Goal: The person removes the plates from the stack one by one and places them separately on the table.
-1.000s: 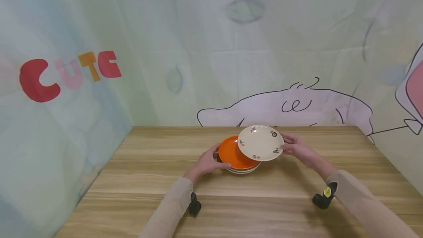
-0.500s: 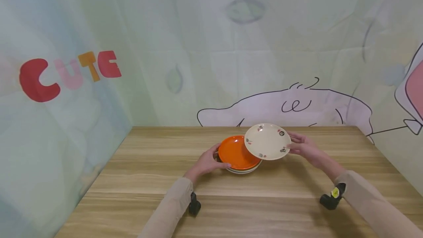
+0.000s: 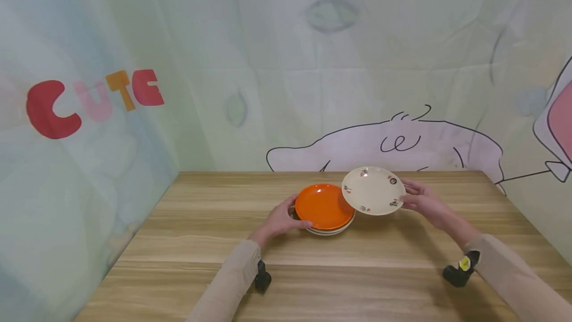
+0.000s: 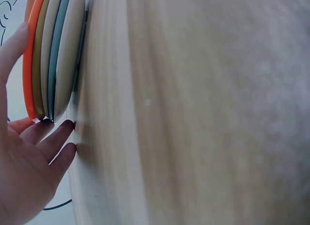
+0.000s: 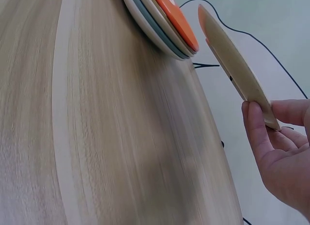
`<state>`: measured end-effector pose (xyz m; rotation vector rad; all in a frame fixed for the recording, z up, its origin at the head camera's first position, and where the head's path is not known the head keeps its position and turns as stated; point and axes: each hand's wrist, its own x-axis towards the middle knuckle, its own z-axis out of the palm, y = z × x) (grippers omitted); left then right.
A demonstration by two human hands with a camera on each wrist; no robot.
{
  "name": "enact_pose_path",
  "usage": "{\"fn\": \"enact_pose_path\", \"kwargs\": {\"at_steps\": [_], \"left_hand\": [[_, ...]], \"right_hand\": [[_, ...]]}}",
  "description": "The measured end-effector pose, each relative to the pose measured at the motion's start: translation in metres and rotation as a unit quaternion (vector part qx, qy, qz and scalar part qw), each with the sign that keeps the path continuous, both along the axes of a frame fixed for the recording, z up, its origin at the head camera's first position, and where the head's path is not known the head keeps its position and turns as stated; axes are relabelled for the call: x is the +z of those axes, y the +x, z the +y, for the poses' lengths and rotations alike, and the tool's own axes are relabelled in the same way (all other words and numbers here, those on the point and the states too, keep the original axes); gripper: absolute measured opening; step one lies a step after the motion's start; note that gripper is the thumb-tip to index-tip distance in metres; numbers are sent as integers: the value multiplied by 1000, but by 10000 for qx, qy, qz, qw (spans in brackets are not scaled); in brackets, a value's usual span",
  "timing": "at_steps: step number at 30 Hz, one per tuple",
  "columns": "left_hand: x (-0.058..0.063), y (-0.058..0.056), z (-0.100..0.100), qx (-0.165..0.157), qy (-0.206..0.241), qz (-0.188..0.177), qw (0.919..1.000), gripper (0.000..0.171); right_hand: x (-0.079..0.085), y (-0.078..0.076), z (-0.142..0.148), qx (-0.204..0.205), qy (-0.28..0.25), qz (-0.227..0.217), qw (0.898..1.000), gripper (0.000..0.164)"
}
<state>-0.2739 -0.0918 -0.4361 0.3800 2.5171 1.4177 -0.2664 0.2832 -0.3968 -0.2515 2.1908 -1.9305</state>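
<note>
My right hand [image 3: 424, 205] pinches the right rim of a cream plate [image 3: 371, 190] with small printed pictures near its edge. The plate is tilted and raised to the right of a stack of plates, overlapping the stack's right edge in the head view. An orange plate [image 3: 323, 207] tops that stack; under it the left wrist view shows brown, cream and teal [image 4: 57, 41] plates. My left hand [image 3: 281, 220] touches the stack's left side, its spread fingers [image 4: 57, 140] at the plate edges and the thumb along the orange rim.
The stack stands on a wood-grain table [image 3: 313, 287], towards its back edge. Printed cloth [image 3: 250, 63] hangs behind and to the left, with cartoon outlines and coloured letters. Small black devices [image 3: 262, 278] sit at both wrists.
The right hand has carried the cream plate to the right, uncovering more of the orange plate. The left hand and the stack have stayed in place.
</note>
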Motion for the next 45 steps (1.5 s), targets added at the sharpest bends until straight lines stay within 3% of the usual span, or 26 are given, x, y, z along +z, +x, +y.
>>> {"fn": "enact_pose_path", "kwargs": {"at_steps": [18,45], "left_hand": [[-2,0,-1,46,-8,10,10000,94],[-1,0,0,45,-120,62,9999,95]], "right_hand": [[-11,10,22,-293,135,-24,9995,66],[-37,17,25,-408,12,-282,9988,68]]}}
